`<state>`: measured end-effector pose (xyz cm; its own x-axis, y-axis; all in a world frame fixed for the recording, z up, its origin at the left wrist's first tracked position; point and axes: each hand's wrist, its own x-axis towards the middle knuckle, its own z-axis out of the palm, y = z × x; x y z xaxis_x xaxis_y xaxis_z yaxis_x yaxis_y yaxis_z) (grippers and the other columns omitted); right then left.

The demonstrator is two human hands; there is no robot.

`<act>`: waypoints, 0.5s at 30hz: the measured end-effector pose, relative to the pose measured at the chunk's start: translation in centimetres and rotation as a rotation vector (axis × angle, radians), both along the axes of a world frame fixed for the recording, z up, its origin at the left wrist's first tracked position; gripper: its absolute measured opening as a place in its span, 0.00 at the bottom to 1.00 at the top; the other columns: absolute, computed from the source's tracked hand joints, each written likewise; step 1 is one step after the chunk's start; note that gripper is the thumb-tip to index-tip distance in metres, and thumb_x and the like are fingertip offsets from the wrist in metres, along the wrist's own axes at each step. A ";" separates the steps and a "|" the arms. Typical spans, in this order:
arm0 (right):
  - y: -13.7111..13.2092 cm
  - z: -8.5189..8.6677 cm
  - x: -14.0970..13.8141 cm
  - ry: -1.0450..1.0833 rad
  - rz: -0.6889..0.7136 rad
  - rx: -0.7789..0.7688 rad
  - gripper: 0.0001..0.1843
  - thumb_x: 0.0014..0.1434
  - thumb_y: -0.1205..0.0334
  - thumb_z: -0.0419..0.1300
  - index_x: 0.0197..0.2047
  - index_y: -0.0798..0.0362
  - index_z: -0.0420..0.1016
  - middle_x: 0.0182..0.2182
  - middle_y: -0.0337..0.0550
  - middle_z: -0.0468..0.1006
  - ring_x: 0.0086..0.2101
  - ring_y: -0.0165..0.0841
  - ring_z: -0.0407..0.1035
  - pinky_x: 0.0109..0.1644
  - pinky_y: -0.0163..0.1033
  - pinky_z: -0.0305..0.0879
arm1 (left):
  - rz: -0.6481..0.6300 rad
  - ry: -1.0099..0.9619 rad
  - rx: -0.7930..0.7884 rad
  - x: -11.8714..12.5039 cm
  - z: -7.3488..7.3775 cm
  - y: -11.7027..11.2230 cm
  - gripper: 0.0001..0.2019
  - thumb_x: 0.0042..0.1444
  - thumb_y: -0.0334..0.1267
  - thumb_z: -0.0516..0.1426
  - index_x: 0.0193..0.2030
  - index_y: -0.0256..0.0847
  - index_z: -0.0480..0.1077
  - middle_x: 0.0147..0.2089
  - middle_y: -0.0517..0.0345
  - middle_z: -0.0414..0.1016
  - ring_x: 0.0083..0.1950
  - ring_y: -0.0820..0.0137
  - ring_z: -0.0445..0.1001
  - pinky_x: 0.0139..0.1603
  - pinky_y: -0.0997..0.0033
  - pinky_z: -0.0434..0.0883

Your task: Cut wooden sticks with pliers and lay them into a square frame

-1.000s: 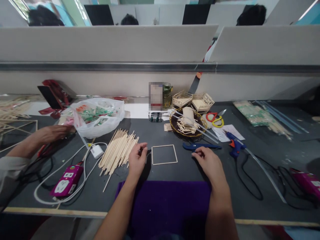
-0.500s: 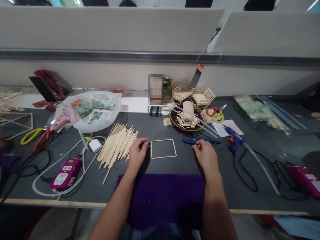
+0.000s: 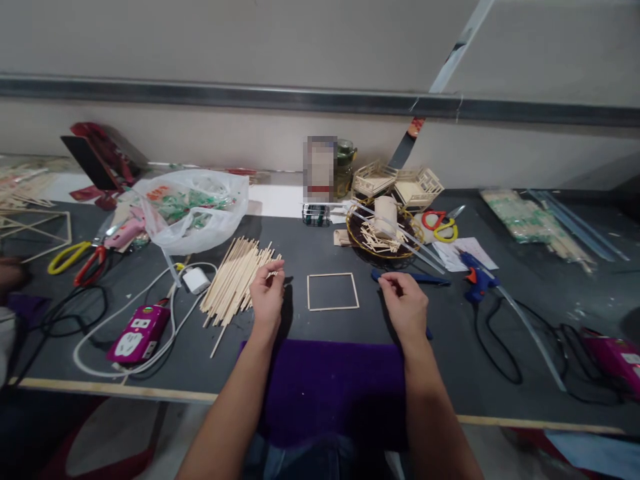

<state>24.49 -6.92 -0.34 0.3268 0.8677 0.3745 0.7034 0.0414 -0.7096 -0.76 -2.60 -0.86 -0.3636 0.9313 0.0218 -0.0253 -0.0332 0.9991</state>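
A thin rectangular frame of wooden sticks lies flat on the dark table between my hands. My left hand hovers left of it, beside a pile of loose wooden sticks, its fingers loosely bent and apart with nothing seen in them. To the frame's right is my right hand, fingers loosely curled with a gap by the thumb; nothing shows in its grasp. Neither hand touches the frame. Behind the right hand, a blue tool lies partly covered.
A purple cloth lies at the front edge. Behind the frame stands a basket with small wooden pieces. A blue glue gun with its cord lies right; a magenta power strip, a plastic bag and scissors are left.
The view has tilted down and shifted slightly left. My right hand has moved inward, closer to the frame, and my left hand has turned more upright. The frame stays on the table.
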 end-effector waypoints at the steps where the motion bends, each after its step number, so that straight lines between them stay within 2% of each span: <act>1: 0.0 0.1 0.0 0.008 -0.019 0.001 0.11 0.59 0.55 0.55 0.32 0.52 0.74 0.29 0.42 0.74 0.28 0.32 0.66 0.36 0.37 0.63 | 0.019 -0.023 0.007 0.0 0.1 0.0 0.11 0.48 0.38 0.60 0.39 0.39 0.73 0.29 0.62 0.71 0.18 0.83 0.56 0.17 0.81 0.55; 7: -0.1 0.5 0.0 0.067 -0.084 0.021 0.12 0.58 0.54 0.56 0.32 0.53 0.74 0.28 0.41 0.73 0.26 0.30 0.64 0.34 0.36 0.63 | 0.017 -0.038 0.007 0.1 0.2 0.1 0.10 0.47 0.37 0.60 0.37 0.39 0.72 0.28 0.63 0.71 0.19 0.82 0.58 0.17 0.82 0.57; 15: 0.0 0.1 0.8 0.174 -0.181 0.103 0.12 0.55 0.54 0.59 0.33 0.55 0.76 0.28 0.41 0.74 0.26 0.29 0.64 0.34 0.36 0.64 | -0.014 -0.028 0.005 0.2 0.1 0.1 0.11 0.47 0.37 0.61 0.38 0.39 0.73 0.24 0.66 0.67 0.18 0.82 0.60 0.16 0.81 0.57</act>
